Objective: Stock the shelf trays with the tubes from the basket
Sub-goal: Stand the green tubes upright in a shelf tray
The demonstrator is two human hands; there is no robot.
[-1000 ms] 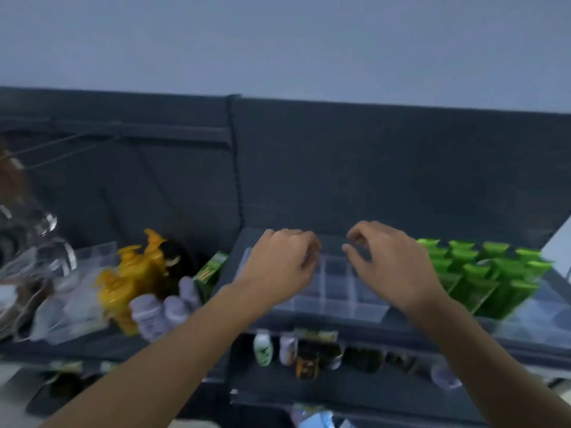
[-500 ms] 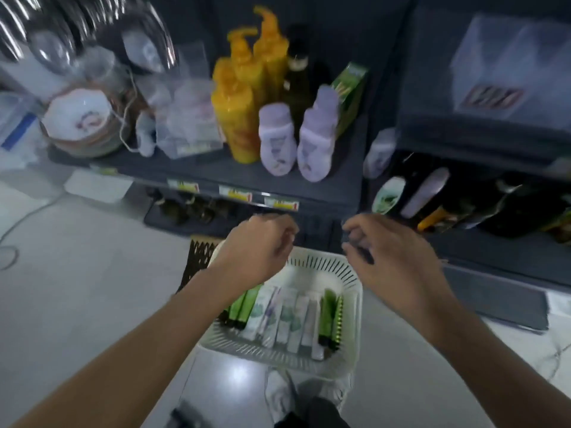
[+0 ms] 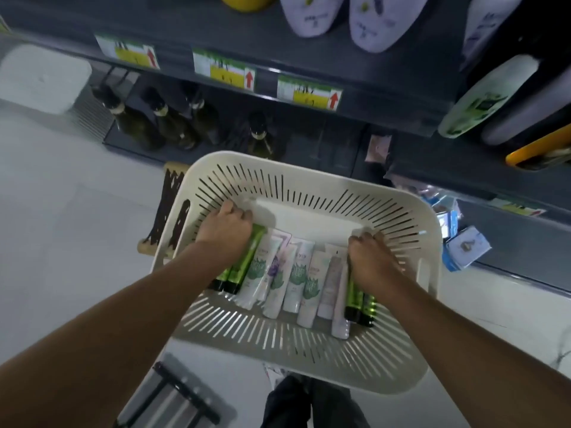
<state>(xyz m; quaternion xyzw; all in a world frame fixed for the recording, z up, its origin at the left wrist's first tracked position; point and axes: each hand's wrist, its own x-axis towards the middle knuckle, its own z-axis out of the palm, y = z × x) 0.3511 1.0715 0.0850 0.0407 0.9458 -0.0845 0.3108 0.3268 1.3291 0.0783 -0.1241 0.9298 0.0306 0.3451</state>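
Half a second ago both hands hovered above the basket; now they are down inside it, and the head view has dropped closer, so the basket fills the middle.

The basket (image 3: 309, 163) is cream plastic, rectangular with rounded corners, its sloping walls cut with thin slots, and it sits in front of the shelf over a pale glossy floor (image 3: 61, 242). The tubes (image 3: 296, 273) lie flat on its bottom in one row, side by side. Their long axes run from the person toward the shelf, with the caps at the near end and the flat crimped ends at the far end. The middle ones are soft white and pale lilac with green leaf prints.

The left hand (image 3: 227, 230) lies knuckles up on the left green tubes (image 3: 244, 267), which are glossy with dark caps. Its fingers are curled together over their far ends, with the tips hidden. The right hand (image 3: 370, 257) is bunched in the same way on the right green tubes (image 3: 360, 301), whose capped ends stick out beneath the wrist.

Beyond the basket, the dark grey shelf (image 3: 370, 66) carries price labels (image 3: 224, 71) with red arrows on its edge. Dark glass bottles (image 3: 160, 125) stand on the level below.
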